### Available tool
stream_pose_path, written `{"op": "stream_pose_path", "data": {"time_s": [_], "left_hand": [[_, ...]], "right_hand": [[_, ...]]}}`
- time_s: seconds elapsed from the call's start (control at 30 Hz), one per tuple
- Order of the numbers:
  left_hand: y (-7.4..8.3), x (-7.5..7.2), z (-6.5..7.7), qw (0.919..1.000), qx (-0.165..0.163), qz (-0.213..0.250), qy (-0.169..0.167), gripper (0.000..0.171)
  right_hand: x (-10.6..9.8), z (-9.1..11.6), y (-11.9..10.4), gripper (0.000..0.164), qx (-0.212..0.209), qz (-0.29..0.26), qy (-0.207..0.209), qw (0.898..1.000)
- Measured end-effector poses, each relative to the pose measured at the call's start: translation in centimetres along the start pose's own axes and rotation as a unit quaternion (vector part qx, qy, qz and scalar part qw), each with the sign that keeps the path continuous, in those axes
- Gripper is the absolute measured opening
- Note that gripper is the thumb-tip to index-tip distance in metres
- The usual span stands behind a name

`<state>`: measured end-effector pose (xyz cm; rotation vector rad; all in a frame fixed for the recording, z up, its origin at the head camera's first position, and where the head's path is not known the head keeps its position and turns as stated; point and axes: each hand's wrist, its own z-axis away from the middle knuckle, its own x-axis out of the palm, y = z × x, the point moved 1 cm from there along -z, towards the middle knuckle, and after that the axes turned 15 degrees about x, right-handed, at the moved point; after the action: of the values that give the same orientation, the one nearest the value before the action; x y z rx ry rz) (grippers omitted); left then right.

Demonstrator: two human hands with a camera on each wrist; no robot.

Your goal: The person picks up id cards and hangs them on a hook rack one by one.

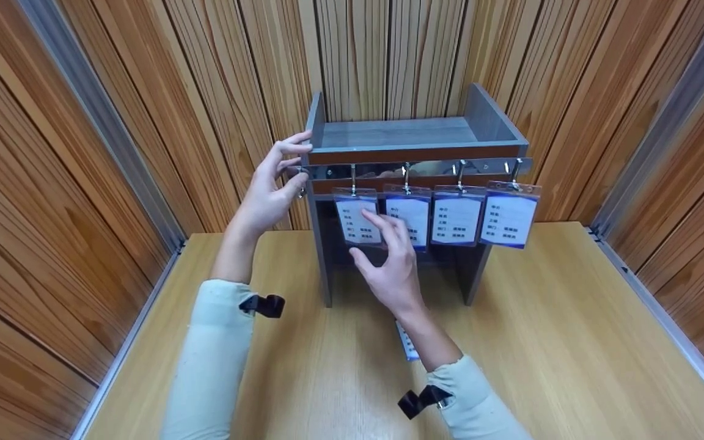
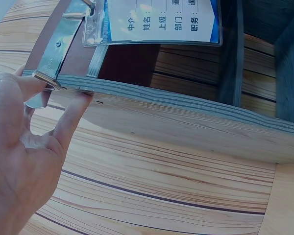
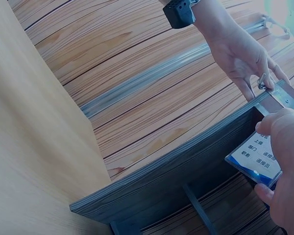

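Note:
A metal hook rail (image 1: pixel 382 170) runs across the front of a small grey wooden shelf unit (image 1: pixel 398 131). My left hand (image 1: pixel 272 195) is at its left end, the thumb and fingers around the rail's end where a hook (image 2: pixel 48 81) sticks out. From the other hooks hang several clear badge holders with white and blue cards. In front of the leftmost badge (image 1: pixel 352 214), my right hand (image 1: pixel 395 263) has thumb and fingers spread apart; whether they touch it is unclear. The second badge (image 1: pixel 413 211) is partly covered by those fingers.
Two more badges (image 1: pixel 458 217) (image 1: pixel 509 220) hang to the right. Another badge (image 1: pixel 406 342) lies on the wooden table (image 1: pixel 340 379), partly under my right forearm. Wood-panelled walls (image 1: pixel 388 55) stand behind and at both sides, with metal strips in the corners.

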<state>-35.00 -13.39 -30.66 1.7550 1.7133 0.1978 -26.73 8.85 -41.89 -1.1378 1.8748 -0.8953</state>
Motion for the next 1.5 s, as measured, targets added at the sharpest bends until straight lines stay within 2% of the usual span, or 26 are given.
{"op": "stream_pose_path", "data": {"time_s": [0.33, 0.73, 1.03, 1.5], "left_hand": [[0.0, 0.0, 0.2, 1.0000, -0.003, 0.005, 0.004, 0.038], [0.0, 0.0, 0.1, 1.0000, -0.007, 0.001, -0.002, 0.038], [0.0, 0.0, 0.0, 0.9999, -0.001, 0.011, 0.001, 0.038], [0.0, 0.0, -0.1, 1.0000, -0.002, 0.005, -0.002, 0.038]], "right_hand": [[-0.2, 1.0, 1.4, 0.062, 0.036, -0.019, -0.013, 0.999], [-0.9, 2.4, 2.9, 0.065, 0.034, -0.003, -0.045, 0.998], [-1.3, 3.0, 4.3, 0.065, 0.040, 0.007, -0.048, 0.998], [-2.5, 3.9, 6.9, 0.069, 0.076, 0.046, -0.079, 0.993]]}}
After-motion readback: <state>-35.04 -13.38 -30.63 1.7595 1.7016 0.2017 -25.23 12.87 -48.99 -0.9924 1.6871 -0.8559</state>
